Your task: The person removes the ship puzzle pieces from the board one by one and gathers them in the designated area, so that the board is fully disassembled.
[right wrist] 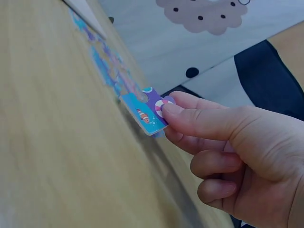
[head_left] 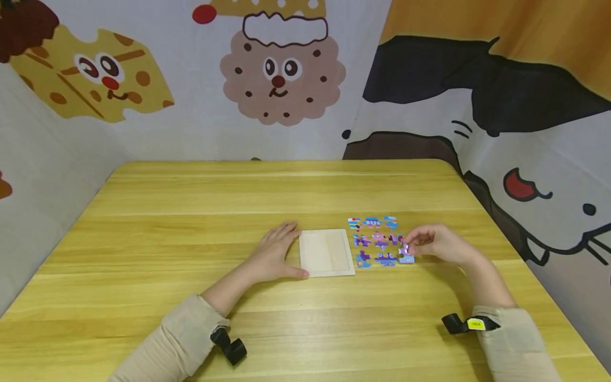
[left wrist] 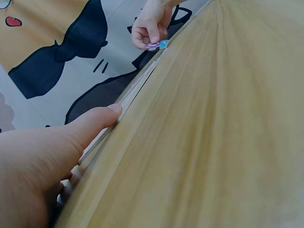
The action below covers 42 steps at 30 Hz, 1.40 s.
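My right hand [head_left: 440,243] pinches a jigsaw puzzle piece [right wrist: 145,114] between thumb and fingers. In the right wrist view the piece is blue and purple, with an orange striped fish and part of a ring printed on it. It is held at the right edge of several loose puzzle pieces [head_left: 380,243] spread in rows. To their left lies a pale wooden puzzle tray [head_left: 326,253] with a raised rim and a bare inside. My left hand [head_left: 274,254] rests at the tray's left edge, fingers spread, the thumb touching its near left corner.
All of this lies on a wood-grain table [head_left: 215,191]. A cloth wall with cartoon prints [head_left: 284,79] stands behind the table and along its sides. A black strap [head_left: 229,346] sits on the left sleeve, and another black strap [head_left: 458,323] on the right.
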### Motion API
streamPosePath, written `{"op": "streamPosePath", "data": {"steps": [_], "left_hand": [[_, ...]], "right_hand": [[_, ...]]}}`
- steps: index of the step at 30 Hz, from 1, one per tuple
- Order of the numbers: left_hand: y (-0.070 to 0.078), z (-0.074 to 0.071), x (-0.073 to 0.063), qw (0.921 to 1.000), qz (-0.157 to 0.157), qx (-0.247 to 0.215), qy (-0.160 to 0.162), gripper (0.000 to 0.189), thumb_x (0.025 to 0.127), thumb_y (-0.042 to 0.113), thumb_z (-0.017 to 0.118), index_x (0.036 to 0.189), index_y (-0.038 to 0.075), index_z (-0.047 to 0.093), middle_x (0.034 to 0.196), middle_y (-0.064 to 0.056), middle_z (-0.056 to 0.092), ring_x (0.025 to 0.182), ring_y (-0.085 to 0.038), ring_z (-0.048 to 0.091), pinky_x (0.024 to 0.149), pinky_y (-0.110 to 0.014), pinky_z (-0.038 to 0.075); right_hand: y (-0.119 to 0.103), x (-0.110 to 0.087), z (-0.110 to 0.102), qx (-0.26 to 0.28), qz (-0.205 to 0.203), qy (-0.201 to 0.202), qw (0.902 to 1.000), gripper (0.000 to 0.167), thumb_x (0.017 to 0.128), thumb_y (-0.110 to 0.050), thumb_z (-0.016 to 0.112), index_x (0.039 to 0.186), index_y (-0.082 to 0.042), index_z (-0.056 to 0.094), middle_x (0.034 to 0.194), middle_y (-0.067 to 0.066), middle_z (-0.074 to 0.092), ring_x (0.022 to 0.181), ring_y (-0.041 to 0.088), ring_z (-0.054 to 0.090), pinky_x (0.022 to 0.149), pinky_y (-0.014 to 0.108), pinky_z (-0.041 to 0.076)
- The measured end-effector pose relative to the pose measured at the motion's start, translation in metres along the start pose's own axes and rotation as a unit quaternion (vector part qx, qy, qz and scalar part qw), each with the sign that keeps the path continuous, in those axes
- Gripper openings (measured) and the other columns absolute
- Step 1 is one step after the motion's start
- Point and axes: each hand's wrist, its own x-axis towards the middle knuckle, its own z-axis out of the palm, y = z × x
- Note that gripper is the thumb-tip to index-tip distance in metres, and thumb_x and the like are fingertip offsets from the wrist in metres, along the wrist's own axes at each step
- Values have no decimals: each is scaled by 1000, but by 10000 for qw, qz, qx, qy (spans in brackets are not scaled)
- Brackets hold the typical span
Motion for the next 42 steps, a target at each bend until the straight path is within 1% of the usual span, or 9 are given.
{"op": "streamPosePath", "data": {"steps": [5,9,13,19,23,26,32,36,42], "left_hand": [[0,0,0,10000,17,0,11,108,72,65,71,150,5,28,158,-10,12,144,-28,4,113,-52,6],[1,-1,0,10000,0,17,6,108,72,65,71,150,5,28,158,-10,12,144,-28,4,113,-52,6],[2,-1,0,10000,1,38,-3,108,72,65,71,150,5,28,158,-10,12,144,-28,4,113,-52,6],[2,-1,0,10000,-4,10,-9,107,72,64,72,150,4,28,158,-10,12,144,-28,4,113,-53,5],[1,-1,0,10000,-15,50,-19,108,73,65,71,151,5,27,159,-10,11,145,-28,3,113,-52,5],[1,0,0,10000,2,72,-14,108,73,65,70,151,5,27,159,-10,11,144,-28,3,113,-52,6],[1,0,1,10000,13,36,-40,108,73,65,70,151,5,27,158,-10,11,144,-27,3,113,-52,5],[1,-1,1,10000,24,23,-19,107,73,65,70,151,4,27,158,-11,11,144,-28,3,113,-53,5],[2,-1,0,10000,35,31,-9,107,73,65,70,150,4,28,158,-11,12,144,-28,4,113,-52,6]], "right_hand": [[6,-2,1,84,75,42,9999,20,86,4,66,105,12,64,90,16,68,81,18,66,72,30,55],[8,-3,5,-84,176,200,9996,20,87,2,66,106,9,65,92,16,68,83,19,66,73,30,55],[7,-7,9,-435,208,388,9981,20,88,-2,67,106,5,67,93,14,67,82,18,63,71,28,53],[5,-12,19,-1070,-43,724,9916,15,89,-2,65,104,0,68,89,9,63,77,17,57,64,26,49],[4,-14,23,-1283,-25,901,9876,16,90,-3,65,106,-2,68,89,8,62,75,17,54,61,26,47],[5,-15,25,-1540,2,1038,9826,18,90,-3,65,107,-3,69,88,5,62,72,16,51,58,26,45],[6,-18,28,-1987,-126,1197,9726,19,89,-6,67,107,-7,72,90,2,63,70,16,47,57,26,42],[7,-19,29,-2166,-198,1249,9680,18,89,-10,68,107,-9,73,95,3,62,70,16,44,57,26,39],[8,-20,29,-2110,-176,1265,9691,19,90,-11,68,108,-10,72,97,4,62,70,17,43,57,26,38]]}}
